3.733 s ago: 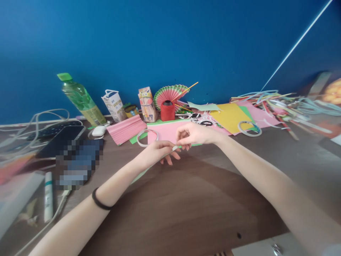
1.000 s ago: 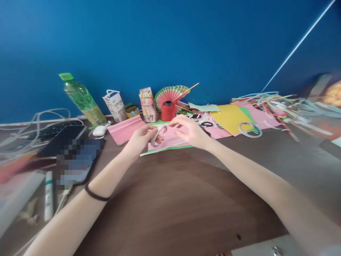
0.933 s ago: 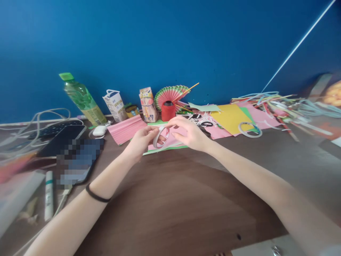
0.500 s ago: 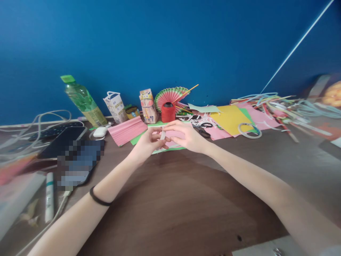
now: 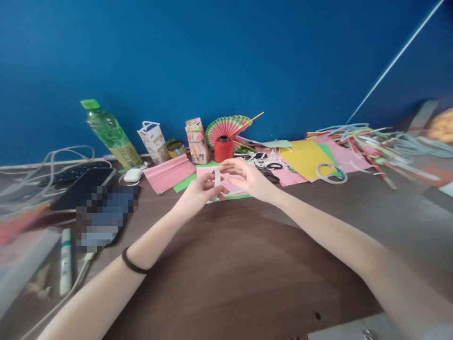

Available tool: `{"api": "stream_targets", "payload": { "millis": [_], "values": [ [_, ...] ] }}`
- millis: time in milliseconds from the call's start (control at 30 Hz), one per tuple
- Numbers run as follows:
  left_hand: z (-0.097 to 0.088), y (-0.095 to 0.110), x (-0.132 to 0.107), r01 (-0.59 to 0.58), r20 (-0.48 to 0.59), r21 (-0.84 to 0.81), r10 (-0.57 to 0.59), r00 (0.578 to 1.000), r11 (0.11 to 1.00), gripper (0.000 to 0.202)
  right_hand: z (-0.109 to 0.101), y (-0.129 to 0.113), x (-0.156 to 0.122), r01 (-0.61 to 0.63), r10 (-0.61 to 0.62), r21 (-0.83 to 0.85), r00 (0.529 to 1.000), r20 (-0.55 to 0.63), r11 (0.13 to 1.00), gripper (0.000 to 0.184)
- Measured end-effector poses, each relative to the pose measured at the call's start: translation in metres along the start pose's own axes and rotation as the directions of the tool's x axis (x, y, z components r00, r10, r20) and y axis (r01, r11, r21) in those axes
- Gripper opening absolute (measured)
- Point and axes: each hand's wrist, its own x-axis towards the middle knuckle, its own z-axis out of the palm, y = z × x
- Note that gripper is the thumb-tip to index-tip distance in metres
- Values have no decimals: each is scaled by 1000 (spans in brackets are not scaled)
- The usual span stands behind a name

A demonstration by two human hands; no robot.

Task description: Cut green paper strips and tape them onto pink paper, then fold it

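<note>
Between the thumb and fingers of my left hand (image 5: 200, 192) stands a narrow white strip (image 5: 217, 178), paper or tape, I cannot tell which. My right hand (image 5: 249, 179) hovers just to the right of it, fingers curved and the thumb apart from them. Its fingertips come close to the strip's upper end; whether they touch is unclear. Beneath both hands lie a pink sheet (image 5: 203, 171) and a green sheet (image 5: 186, 183), partly covered by the hands.
Behind stand a red cylinder (image 5: 223, 150), a pink-green paper fan (image 5: 222, 128), cartons and a green bottle (image 5: 109, 134). Pleated pink paper (image 5: 170, 173) lies left, black-handled scissors (image 5: 271, 175) and yellow paper (image 5: 307, 159) right. A phone (image 5: 109, 215) and cables are at left.
The white strip now shows longer and more upright in my left hand. My right thumb and fingers have spread further apart, and the left hand has shifted slightly right.
</note>
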Motion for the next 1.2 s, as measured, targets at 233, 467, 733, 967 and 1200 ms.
{"api": "stream_targets", "payload": {
  "millis": [233, 467, 733, 967, 1200],
  "values": [
    [3, -3, 1, -10, -8, -13, 10, 1000, 1000, 25, 4, -3, -1, 58, -63, -177, 998, -25, 982, 11],
    [6, -4, -1, -57, 17, -9, 57, 998, 998, 22, 8, -5, -3, 72, -81, -141, 995, -60, 987, 2],
    [8, -6, -4, -106, -115, 105, 118, 986, 989, 17, 7, -9, -3, -82, 49, -179, 983, -178, 980, 13],
    [1, -8, -4, -174, -117, 551, 282, 952, 816, 17, -9, 2, 4, -203, 189, -126, 976, -109, 971, 11],
    [-3, -5, -2, -115, -175, 610, 276, 945, 784, 21, -83, 42, 8, -423, 280, -580, 904, -324, 696, 18]
  ]
}}
